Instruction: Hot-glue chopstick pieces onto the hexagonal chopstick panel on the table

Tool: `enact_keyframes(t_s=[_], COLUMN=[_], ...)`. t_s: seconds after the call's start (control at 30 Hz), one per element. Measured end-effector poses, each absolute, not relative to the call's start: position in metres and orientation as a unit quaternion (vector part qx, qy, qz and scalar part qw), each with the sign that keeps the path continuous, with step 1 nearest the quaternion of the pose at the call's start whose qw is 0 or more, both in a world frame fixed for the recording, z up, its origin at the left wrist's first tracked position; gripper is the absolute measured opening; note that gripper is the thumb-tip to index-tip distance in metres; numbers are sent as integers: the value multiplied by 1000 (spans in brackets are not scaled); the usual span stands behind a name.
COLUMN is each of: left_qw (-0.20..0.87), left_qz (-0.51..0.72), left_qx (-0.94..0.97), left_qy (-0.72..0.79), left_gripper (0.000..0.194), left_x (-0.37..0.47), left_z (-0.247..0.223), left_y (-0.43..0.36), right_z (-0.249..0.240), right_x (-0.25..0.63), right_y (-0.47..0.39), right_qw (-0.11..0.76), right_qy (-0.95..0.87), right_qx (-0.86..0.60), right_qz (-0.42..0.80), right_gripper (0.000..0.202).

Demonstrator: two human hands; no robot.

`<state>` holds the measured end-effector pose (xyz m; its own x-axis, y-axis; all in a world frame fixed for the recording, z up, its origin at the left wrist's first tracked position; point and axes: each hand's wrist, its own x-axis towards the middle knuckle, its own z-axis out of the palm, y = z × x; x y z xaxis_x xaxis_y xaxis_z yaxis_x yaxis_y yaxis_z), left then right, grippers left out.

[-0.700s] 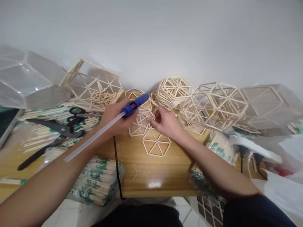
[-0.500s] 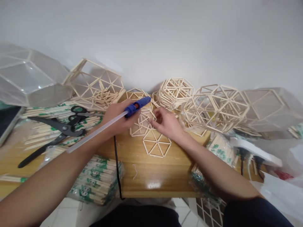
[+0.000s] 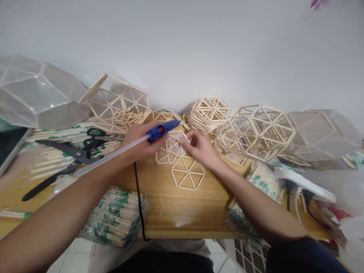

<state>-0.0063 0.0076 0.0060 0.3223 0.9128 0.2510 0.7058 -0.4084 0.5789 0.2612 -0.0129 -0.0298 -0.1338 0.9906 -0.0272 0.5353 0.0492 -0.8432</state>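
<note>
My left hand is closed around a blue hot glue gun, a long translucent glue stick trailing from its back over my forearm. The gun's tip points right, above the wooden stick frames. Thumb and fingertips of my right hand are pinched on a short wooden stick beside the upper hexagon frame. Closest to me lies another flat hexagon frame with spokes, joined or touching at its upper edge; I cannot tell which.
Black pruning shears and scissors lie left on chopsticks. A chopstick pack sits near the front, by a black cord. Stacked hexagons and stick polyhedra stand along the wall. A power strip is at right.
My right hand has shifted slightly, and a short stick now shows at its fingertips. The glue gun has dipped and moved a little left. The view has shifted slightly.
</note>
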Motion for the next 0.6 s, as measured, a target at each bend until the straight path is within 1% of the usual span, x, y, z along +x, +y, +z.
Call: enact_keyframes(t_s=[0.17,0.3,0.47,0.6], left_qw=[197,200,220,213], left_qz=[268,231,181,203], left_qx=[806,820,822,819], left_qy=[490,484,493,493], left_gripper=[31,29,30,30], left_x=[-7,-9,-10,-9], left_z=[7,6,4,0], left_y=[7,10,13,13], right_z=[-39,-42,-39,-37], right_x=[263,265,268,268], right_y=[-10,-8,-8,-9], right_qw=[336,353,356,354], right_qy=[-638,-626,-639,-657], right_qx=[-562,-542,-532,-525], right_qz=[405,435,427,410], right_gripper=[31,34,34,28])
